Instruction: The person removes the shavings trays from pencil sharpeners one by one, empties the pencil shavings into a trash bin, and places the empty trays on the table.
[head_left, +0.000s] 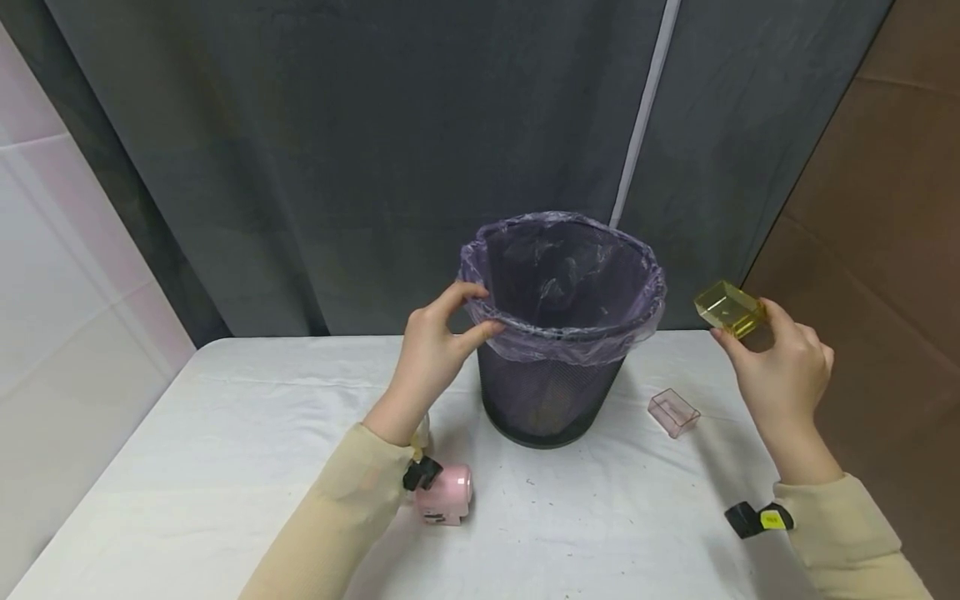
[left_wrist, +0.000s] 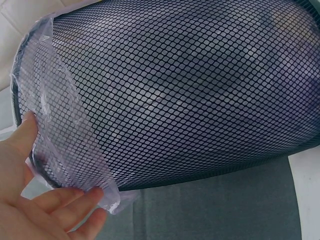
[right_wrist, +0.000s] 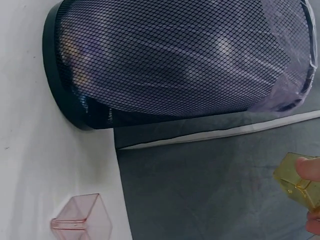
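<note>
A black mesh trash bin, lined with a translucent purple bag folded over its rim, stands upright on the table. At the rim's left side, my left hand grips the bin through the bag, thumb and fingers spread apart along the edge. To the right of the bin and raised above the table, my right hand pinches a clear yellow plastic box between thumb and fingers. Below it, a small clear pink box lies on the table; the right wrist view shows this pink box too.
Beside my left wrist lies a pink cylindrical container, partly covered by the sleeve. A white cloth covers the table. Dark grey curtain hangs behind the bin, and a brown panel borders the right side.
</note>
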